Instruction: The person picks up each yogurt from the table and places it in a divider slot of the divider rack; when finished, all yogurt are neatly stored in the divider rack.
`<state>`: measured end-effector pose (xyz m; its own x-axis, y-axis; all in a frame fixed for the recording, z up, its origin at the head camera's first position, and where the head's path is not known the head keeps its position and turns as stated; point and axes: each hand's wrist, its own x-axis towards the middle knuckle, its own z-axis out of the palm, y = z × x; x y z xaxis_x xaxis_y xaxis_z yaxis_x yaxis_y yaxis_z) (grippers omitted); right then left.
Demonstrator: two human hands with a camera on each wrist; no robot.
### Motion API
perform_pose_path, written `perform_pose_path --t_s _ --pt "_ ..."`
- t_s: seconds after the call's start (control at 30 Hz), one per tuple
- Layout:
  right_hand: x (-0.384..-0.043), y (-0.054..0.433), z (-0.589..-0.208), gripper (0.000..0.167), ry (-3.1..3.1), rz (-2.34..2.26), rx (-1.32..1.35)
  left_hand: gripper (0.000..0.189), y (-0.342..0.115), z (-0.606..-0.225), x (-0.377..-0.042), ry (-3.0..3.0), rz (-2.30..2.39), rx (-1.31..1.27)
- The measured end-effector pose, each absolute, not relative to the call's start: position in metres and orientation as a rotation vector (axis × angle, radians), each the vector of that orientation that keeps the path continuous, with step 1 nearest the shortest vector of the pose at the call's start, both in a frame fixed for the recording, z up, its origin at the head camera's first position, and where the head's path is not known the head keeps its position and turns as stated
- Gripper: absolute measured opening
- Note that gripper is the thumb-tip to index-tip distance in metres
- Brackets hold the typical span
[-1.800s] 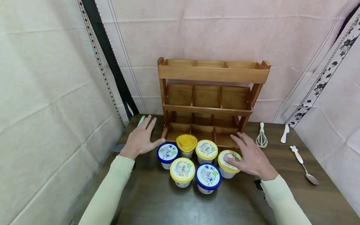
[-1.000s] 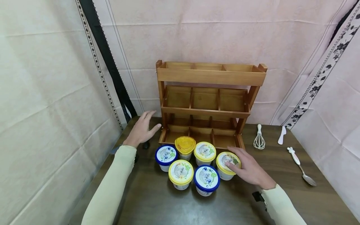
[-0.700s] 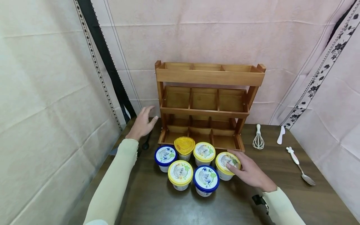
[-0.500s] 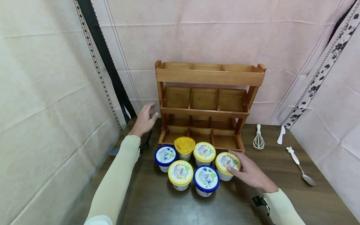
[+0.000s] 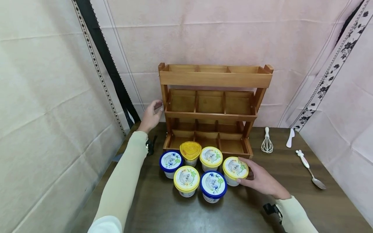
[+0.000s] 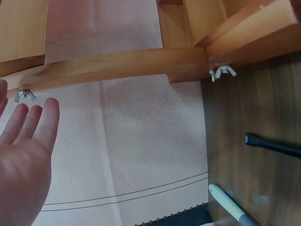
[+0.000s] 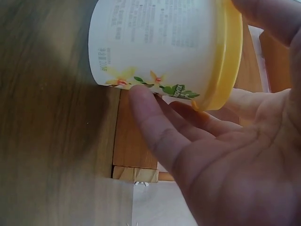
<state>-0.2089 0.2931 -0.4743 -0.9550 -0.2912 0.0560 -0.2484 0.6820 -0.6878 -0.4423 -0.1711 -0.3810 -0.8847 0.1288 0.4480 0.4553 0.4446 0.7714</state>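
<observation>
My right hand (image 5: 263, 179) wraps the right side of a tub with a yellow lid (image 5: 235, 167). Its thumb sits at the lid's near edge and its fingers go round behind. In the right wrist view, fingertips reach the white wall of this tub (image 7: 155, 47), printed with yellow flowers; it stands upright on the table. My left hand (image 5: 152, 116) is raised at the left post of a three-tier wooden rack (image 5: 215, 79). The left wrist view shows that hand (image 6: 28, 160) with fingers extended, close to a wing nut (image 6: 24, 96) on the rack's side, holding nothing.
More tubs cluster before the rack, including a yellow-lidded one (image 5: 187, 178) and two blue-lidded ones, such as the nearest (image 5: 213, 184). At right lie a whisk (image 5: 267, 142), a white-handled spreader (image 5: 290, 138) and a spoon (image 5: 311, 170). A black-handled utensil (image 6: 273, 145) lies left of the rack.
My left hand has risen from the table's left side to the rack's left post, its fingers bending in. The right thumb has slid from the lid's top to its near edge.
</observation>
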Motion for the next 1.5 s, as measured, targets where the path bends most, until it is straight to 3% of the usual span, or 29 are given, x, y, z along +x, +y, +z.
perform_pose_path --t_s 1.03,1.5 --pt "-0.211 0.305 -0.478 0.089 2.763 -1.319 -0.385 0.029 -0.154 -0.380 -0.468 -2.152 -1.692 -0.372" --pt "-0.213 0.302 -0.460 0.085 2.872 -1.370 -0.397 0.029 -0.155 -0.384 -0.472 -2.114 -1.696 -0.423"
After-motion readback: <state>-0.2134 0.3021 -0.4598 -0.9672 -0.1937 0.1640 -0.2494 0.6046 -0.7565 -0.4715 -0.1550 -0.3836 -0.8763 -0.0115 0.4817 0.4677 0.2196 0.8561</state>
